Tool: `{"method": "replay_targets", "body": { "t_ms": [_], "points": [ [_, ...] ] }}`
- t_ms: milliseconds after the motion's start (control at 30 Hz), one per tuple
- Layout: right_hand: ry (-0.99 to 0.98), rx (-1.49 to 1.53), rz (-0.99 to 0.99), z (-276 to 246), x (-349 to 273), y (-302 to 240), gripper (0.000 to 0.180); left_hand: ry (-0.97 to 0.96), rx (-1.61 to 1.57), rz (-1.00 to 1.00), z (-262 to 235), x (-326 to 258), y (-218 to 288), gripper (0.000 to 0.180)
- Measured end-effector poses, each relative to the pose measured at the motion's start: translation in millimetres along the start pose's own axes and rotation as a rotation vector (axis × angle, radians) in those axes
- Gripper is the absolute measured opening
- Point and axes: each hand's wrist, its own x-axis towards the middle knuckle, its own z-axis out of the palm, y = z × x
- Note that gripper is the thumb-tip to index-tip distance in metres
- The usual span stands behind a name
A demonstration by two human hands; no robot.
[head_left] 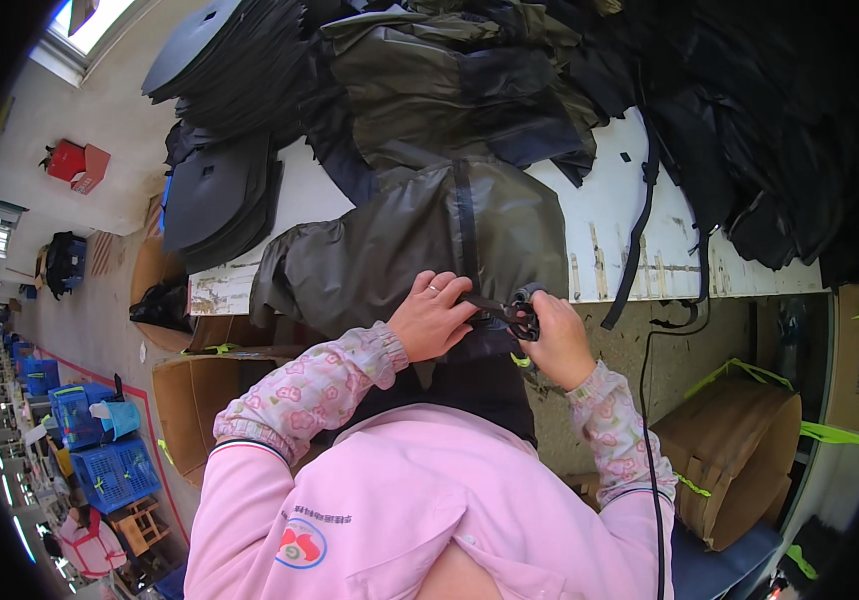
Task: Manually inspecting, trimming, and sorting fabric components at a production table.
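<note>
A dark olive fabric piece [420, 250] drapes over the white table [610, 225] edge, its black strap [490, 305] pinched by the left hand [432, 315], while the right hand [555, 335] clasps black scissors [523, 318], blades largely hidden.

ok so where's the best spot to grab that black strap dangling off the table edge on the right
Probably the black strap is best pinched low, near its free end below the white table edge, coming from the right side. That part hangs clear, while its upper run lies under the dark fabric pile.
</note>
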Motion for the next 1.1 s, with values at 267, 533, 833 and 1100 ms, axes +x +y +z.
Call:
{"method": "replay_targets", "body": {
  "t_ms": [267,533,833,1100],
  "points": [
    [-0.006,-0.075,-0.002,19.7,12.0,11.7,0.037,0.04,-0.072,-0.062,10.1,0.3,-14.6,0.026],
    [-0.081,0.377,0.203,-27.7,9.2,3.5,0.037,-0.272,-1.204,-0.56,-9.8,5.3,-21.9,0.016],
    [-0.15,-0.297,-0.116,-88.2,11.1,-7.6,0.05,-0.329,-1.374,-0.576,-14.5,5.0,-27.5,0.021],
    [-0.193,-0.448,-0.192,-97.0,15.8,-9.8,0.044,-0.369,-1.338,-0.571,-18.6,12.0,-19.9,0.02]
  ]
}}
